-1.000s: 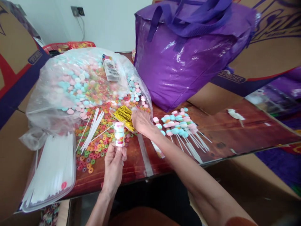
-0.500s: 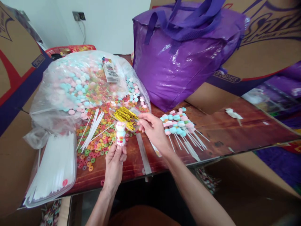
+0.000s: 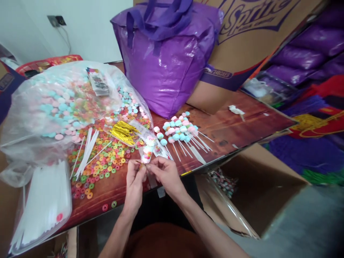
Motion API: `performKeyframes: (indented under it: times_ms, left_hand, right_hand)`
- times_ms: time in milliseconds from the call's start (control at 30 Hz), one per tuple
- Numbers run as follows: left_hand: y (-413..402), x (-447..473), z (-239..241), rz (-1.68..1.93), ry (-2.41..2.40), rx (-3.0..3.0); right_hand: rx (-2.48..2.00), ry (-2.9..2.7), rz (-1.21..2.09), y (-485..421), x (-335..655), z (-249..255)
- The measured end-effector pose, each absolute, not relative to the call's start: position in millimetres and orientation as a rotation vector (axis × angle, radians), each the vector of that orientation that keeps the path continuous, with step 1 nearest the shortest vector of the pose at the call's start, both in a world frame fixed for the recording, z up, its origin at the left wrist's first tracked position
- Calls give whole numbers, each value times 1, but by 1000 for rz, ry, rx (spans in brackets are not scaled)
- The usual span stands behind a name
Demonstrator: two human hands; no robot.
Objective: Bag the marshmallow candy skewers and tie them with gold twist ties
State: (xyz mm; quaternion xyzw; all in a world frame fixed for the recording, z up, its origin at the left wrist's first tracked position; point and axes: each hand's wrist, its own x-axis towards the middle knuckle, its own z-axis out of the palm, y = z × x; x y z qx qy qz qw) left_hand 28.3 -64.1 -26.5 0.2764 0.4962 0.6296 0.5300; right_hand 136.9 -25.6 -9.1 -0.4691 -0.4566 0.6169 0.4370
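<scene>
My left hand [image 3: 135, 177] pinches the stick under a wrapped candy skewer [image 3: 147, 150], which stands upright above the table's front edge. Touching the same spot just under the candy, my right hand [image 3: 164, 172] has its fingers pinched together; what it holds there is too small to make out. A bundle of gold twist ties [image 3: 123, 132] lies just behind the skewer. A pile of finished candy skewers [image 3: 178, 130] lies to the right of it.
A big clear bag of pastel candies [image 3: 59, 104] spills coloured rings [image 3: 104, 161] and loose white sticks [image 3: 87, 150]. A pack of clear sleeves [image 3: 40, 204] sits front left. A purple tote bag [image 3: 166, 61] stands behind. Cardboard boxes [image 3: 258, 186] surround the table [image 3: 236, 129].
My right hand left the gold twist ties and came back to the skewer in my left hand. The camera swung to the right.
</scene>
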Motion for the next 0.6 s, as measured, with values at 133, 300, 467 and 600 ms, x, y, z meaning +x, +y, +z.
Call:
performKeyframes:
  times_ms: [133,300,467,600]
  left_hand:
    - [-61,33,-24,1501,1177,748]
    - [-53,33,-20,1487,1013,613]
    - [-54,27,-23,1384,864,493]
    - [-58,26,-21,1297,770,538]
  right_hand:
    - [-1157,-1241,1424,-24,146,-6]
    - [-1040,-1276,1465,-31,149,-5]
    - [-921,-1346,1434,-42,154,-6]
    - [-867,-1453,1303,-42,162,-5]
